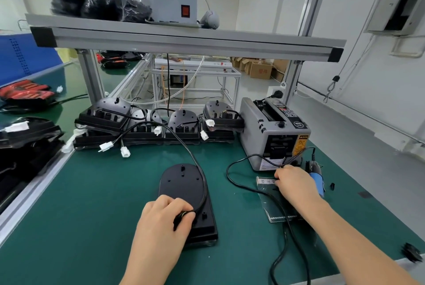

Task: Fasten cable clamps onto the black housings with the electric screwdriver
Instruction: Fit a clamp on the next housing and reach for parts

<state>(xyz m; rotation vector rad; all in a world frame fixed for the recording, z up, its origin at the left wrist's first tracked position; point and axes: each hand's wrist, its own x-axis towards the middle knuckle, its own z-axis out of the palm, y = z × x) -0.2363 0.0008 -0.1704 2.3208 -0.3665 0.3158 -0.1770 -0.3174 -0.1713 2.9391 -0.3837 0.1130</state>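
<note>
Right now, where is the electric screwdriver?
The electric screwdriver lies at the right of the head view on the green mat, just right of the right hand and in front of the grey tape dispenser.

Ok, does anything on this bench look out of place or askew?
A small black part lies at the far right edge of the green mat, where it could fall off. In the back row, the leftmost housing sits tilted on top of the others. Nothing looks spilled or broken.
</note>
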